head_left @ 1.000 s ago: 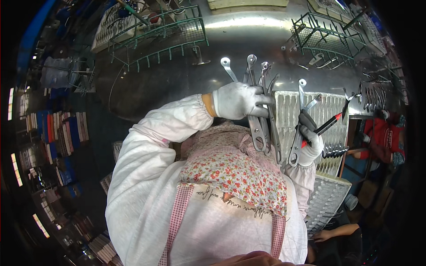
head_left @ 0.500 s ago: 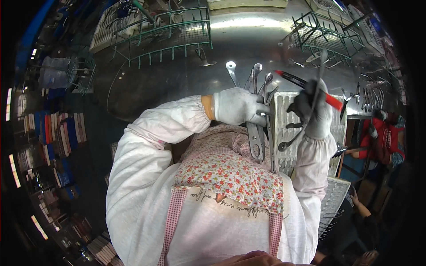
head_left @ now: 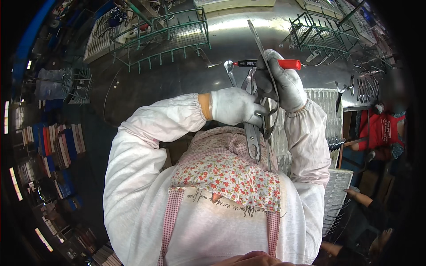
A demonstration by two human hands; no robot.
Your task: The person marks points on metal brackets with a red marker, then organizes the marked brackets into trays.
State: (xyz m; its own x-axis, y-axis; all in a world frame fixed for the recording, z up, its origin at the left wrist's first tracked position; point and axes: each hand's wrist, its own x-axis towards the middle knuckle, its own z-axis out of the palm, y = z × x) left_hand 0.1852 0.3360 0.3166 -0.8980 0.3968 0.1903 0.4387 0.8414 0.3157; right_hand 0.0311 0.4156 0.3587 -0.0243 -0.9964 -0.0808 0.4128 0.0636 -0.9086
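Observation:
My left hand [head_left: 231, 106], in a whitish glove, is closed around several flat metal wrenches [head_left: 252, 142]. Their ring heads, such as one wrench head [head_left: 229, 66], stick out beyond my fingers, and the other ends point toward my apron. My right hand [head_left: 286, 84], gloved with dark grey fingers, grips a red and black marker [head_left: 290, 65] that lies crosswise. It also pinches a long thin wrench [head_left: 257, 39], seen nearly edge-on. The right fingers are close by the left hand's bundle and partly cover it; whether they touch is unclear.
A ribbed whitish tray [head_left: 324, 108] lies under my right forearm. Green wire racks [head_left: 173, 42] stand at the bench's far side, with another green rack [head_left: 326, 37] to the right. Several wrenches [head_left: 367, 88] lie far right. A person in red [head_left: 380, 128] is beyond them.
My right hand has moved left from above the tray to my left hand, carrying the marker and the wrench. The marker has turned nearly level. My left hand has barely moved.

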